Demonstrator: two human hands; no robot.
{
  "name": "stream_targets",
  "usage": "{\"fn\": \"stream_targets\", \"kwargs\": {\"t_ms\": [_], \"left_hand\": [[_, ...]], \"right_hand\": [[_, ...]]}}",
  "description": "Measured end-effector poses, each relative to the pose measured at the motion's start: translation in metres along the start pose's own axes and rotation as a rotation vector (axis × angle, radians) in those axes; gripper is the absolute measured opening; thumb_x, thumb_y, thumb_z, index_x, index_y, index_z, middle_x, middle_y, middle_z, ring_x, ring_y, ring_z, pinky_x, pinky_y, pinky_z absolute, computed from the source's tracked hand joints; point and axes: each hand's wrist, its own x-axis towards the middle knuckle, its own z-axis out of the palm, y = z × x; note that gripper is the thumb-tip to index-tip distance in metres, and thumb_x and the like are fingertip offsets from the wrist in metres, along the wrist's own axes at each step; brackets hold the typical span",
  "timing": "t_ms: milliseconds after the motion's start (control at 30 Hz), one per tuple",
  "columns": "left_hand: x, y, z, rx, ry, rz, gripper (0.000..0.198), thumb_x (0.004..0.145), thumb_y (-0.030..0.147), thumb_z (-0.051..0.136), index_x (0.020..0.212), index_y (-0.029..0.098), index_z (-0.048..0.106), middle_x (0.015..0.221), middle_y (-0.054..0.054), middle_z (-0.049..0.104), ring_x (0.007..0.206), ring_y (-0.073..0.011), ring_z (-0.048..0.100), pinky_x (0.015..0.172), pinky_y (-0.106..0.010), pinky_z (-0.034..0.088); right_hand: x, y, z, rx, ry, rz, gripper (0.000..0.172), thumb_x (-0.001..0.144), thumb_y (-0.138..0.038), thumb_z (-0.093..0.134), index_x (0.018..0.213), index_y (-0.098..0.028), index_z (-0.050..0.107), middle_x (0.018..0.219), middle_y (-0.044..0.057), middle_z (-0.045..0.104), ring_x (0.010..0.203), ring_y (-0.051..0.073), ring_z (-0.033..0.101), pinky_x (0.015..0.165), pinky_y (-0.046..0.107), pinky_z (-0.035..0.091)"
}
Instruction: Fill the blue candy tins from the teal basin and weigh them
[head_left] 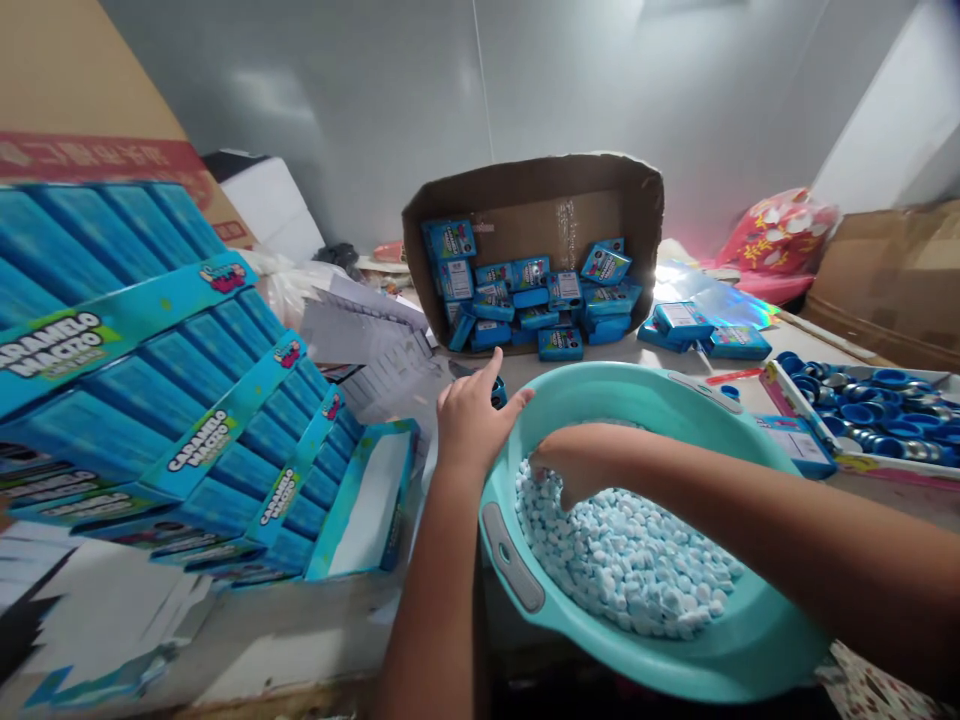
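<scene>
Right hand point(564, 465): fingers bent downward, tips sunk among the candies point(637, 560); thumb held a little apart from the fingers. Whether any candies are pinched cannot be told, the tips being buried.

Left hand point(472, 415): thumb and forefinger spread, thumb pointed toward the basin rim, remaining fingers bent. A small dark-and-blue item point(499, 392) is partly seen in the gap between thumb and forefinger; whether it is gripped cannot be told.

Candies: small, rounded, pale blue and white, in a loose heap; located under and around the right fingertips, spread toward the near side of the basin point(600, 395). Basin: turquoise, oval, with grey grip inserts at the rim; placed just right of the left hand, beneath the right forearm.

Beyond both hands: brown carton point(525, 230), opening turned toward the hands, blue packs point(561, 344) piled inside. Left of the left hand: blue trays point(199, 440), stacked, lettered "CARAMELO MACIZO". Right of the right hand, past the basin: shallow box point(892, 462), filled with blue-and-silver pieces point(862, 412).
</scene>
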Motion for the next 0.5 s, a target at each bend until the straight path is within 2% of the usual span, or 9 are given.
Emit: {"fn": "stream_targets", "kwargs": {"t_ms": [100, 233, 333, 433, 500], "left_hand": [[0.000, 0.001, 0.004, -0.002, -0.004, -0.062, 0.056, 0.084, 0.047, 0.070, 0.135, 0.025, 0.063, 0.119, -0.011, 0.071, 0.115, -0.0354, 0.061, 0.100, -0.051, 0.045], [0.005, -0.017, -0.007, -0.074, 0.049, -0.098, 0.030, 0.083, 0.036, 0.069, 0.109, 0.023, 0.077, 0.110, -0.007, 0.075, 0.105, -0.0253, 0.068, 0.093, -0.036, 0.052], [0.012, -0.046, -0.037, -0.095, 0.115, -0.130, 0.031, 0.081, 0.037, 0.067, 0.104, 0.020, 0.078, 0.106, -0.006, 0.076, 0.099, -0.0221, 0.070, 0.090, -0.031, 0.054], [0.020, -0.080, -0.073, -0.030, 0.196, -0.158, 0.033, 0.074, 0.037, 0.067, 0.100, 0.020, 0.079, 0.106, -0.007, 0.076, 0.101, -0.0263, 0.069, 0.093, -0.037, 0.053], [0.024, -0.098, -0.088, 0.028, 0.217, -0.171, 0.031, 0.071, 0.037, 0.066, 0.094, 0.021, 0.080, 0.106, -0.007, 0.075, 0.104, -0.0301, 0.067, 0.097, -0.042, 0.050]], "right_hand": [[0.003, -0.007, -0.001, -0.034, -0.050, 0.017, 0.060, 0.063, -0.029, 0.090, 0.118, -0.012, 0.074, 0.108, 0.013, 0.076, 0.099, 0.033, 0.070, 0.086, 0.036, 0.053], [0.001, -0.012, -0.004, -0.062, -0.055, 0.018, 0.060, 0.060, -0.031, 0.091, 0.114, -0.012, 0.075, 0.106, 0.014, 0.076, 0.097, 0.032, 0.070, 0.087, 0.037, 0.054], [-0.006, -0.013, -0.008, -0.063, -0.048, 0.009, 0.059, 0.063, -0.025, 0.089, 0.118, -0.012, 0.074, 0.107, 0.014, 0.076, 0.096, 0.032, 0.070, 0.084, 0.037, 0.055], [-0.014, -0.009, -0.013, -0.050, -0.036, -0.009, 0.049, 0.071, -0.018, 0.081, 0.119, -0.010, 0.073, 0.105, 0.013, 0.076, 0.093, 0.029, 0.071, 0.078, 0.034, 0.055], [-0.020, -0.005, -0.017, -0.049, 0.011, -0.018, 0.042, 0.077, -0.017, 0.075, 0.118, -0.010, 0.073, 0.107, 0.014, 0.075, 0.095, 0.028, 0.071, 0.079, 0.032, 0.055]]}}
